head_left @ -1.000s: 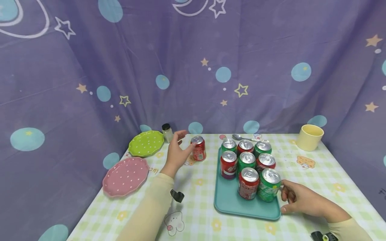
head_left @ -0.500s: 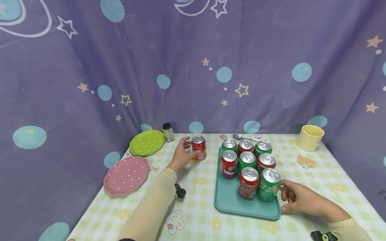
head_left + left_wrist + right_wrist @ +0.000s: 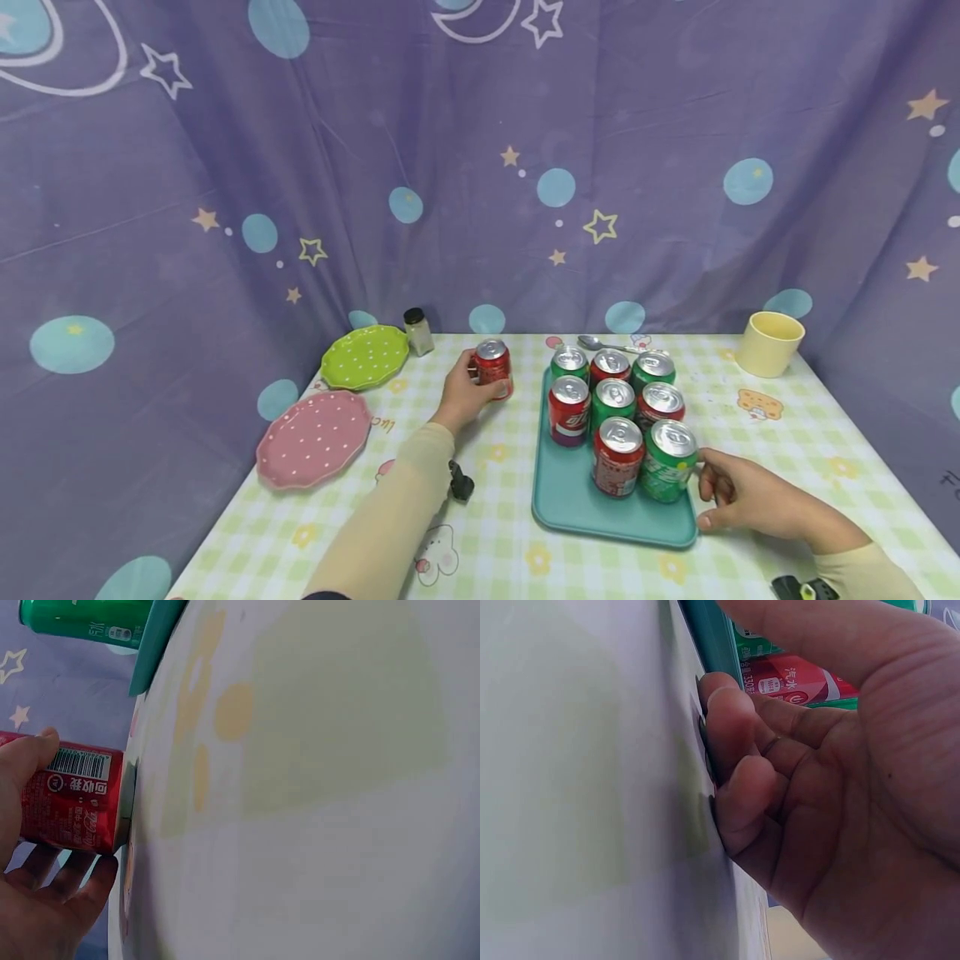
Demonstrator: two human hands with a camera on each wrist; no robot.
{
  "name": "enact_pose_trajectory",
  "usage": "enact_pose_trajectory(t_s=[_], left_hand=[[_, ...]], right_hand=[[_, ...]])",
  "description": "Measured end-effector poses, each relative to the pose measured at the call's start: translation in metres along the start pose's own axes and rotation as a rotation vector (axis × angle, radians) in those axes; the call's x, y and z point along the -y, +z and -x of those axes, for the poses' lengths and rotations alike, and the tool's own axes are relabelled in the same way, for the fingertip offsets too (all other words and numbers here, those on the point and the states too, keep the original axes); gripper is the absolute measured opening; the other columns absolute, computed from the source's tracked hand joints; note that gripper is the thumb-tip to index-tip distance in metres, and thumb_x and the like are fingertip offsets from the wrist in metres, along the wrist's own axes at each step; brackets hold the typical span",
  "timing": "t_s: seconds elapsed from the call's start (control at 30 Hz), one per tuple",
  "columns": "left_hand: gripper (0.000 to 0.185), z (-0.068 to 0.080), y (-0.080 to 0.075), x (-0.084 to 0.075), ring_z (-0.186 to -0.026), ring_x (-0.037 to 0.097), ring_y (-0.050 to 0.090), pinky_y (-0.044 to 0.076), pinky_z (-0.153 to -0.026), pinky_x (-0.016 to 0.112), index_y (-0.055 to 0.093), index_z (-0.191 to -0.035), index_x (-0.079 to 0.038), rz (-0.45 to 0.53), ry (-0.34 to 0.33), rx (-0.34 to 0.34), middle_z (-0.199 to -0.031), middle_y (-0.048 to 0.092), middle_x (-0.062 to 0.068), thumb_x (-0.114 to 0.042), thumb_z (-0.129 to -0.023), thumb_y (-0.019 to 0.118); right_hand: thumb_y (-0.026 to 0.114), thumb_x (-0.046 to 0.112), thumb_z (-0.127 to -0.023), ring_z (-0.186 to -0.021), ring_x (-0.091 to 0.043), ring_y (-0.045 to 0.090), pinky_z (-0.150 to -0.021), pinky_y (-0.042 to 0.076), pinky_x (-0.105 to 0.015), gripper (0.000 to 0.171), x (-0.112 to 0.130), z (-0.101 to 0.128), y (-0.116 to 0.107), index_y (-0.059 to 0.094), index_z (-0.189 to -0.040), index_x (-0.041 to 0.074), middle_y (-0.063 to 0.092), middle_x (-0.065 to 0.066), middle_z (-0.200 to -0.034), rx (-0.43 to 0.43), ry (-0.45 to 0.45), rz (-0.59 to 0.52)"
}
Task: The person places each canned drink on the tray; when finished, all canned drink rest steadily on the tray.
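In the head view my left hand [image 3: 459, 398] grips a red soda can [image 3: 492, 365] that stands left of the tray. The left wrist view has the thumb on one side of this can [image 3: 82, 796] and the fingers along the other, its base close at the tablecloth. A teal tray [image 3: 581, 504] bears several upright red and green soda cans, among them a green can [image 3: 667, 475] at its front right. Beside that corner my right hand [image 3: 753, 497] rests on the cloth, fingers loosely curled and nothing in them; the right wrist view shows the bare palm [image 3: 832, 802].
At the left lie a pink dotted plate [image 3: 313, 439] and a green dotted plate [image 3: 364, 357]. A black-lidded jar [image 3: 418, 332] stands behind them. Behind the tray is a spoon [image 3: 592, 342], and a yellow mug [image 3: 770, 343] stands at the back right.
My left hand has come down and forward to the lone red can, and its fingers have closed around it. The right hand and the tray have stayed put.
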State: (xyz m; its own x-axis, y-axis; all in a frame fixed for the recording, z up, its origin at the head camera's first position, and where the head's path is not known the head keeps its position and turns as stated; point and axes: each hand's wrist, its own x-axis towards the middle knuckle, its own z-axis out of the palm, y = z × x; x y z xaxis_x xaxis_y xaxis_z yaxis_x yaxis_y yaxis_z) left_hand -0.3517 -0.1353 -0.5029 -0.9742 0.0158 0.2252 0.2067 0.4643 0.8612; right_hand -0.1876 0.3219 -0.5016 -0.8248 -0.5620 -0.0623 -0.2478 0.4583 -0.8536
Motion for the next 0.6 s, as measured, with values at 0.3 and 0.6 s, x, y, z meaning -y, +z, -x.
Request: enact_pose_trajectory(t_s=[0.3,0.6], left_hand=[[0.067,0.023,-0.013,-0.015,-0.111,0.023,0.065,0.058,-0.092,0.042,0.058,-0.135,-0.025,0.027,-0.035,-0.045,-0.123,0.064,0.000,-0.033,-0.080,0.095],[0.064,0.068,-0.027,-0.052,-0.101,0.020,0.067,0.060,-0.087,0.044,0.058,-0.130,-0.026,0.070,0.080,0.018,-0.119,0.066,-0.003,-0.036,-0.078,0.095]], right_hand=[[0.089,0.021,-0.085,-0.068,-0.011,0.055,-0.054,0.048,-0.029,0.053,0.002,0.000,0.000,0.052,-0.115,-0.002,0.059,-0.013,-0.092,0.014,0.031,-0.012],[0.089,0.022,-0.084,-0.068,-0.011,0.055,-0.054,0.048,-0.029,0.054,0.004,0.000,0.000,0.052,-0.116,-0.002,0.059,-0.012,-0.092,0.010,0.033,-0.007]])
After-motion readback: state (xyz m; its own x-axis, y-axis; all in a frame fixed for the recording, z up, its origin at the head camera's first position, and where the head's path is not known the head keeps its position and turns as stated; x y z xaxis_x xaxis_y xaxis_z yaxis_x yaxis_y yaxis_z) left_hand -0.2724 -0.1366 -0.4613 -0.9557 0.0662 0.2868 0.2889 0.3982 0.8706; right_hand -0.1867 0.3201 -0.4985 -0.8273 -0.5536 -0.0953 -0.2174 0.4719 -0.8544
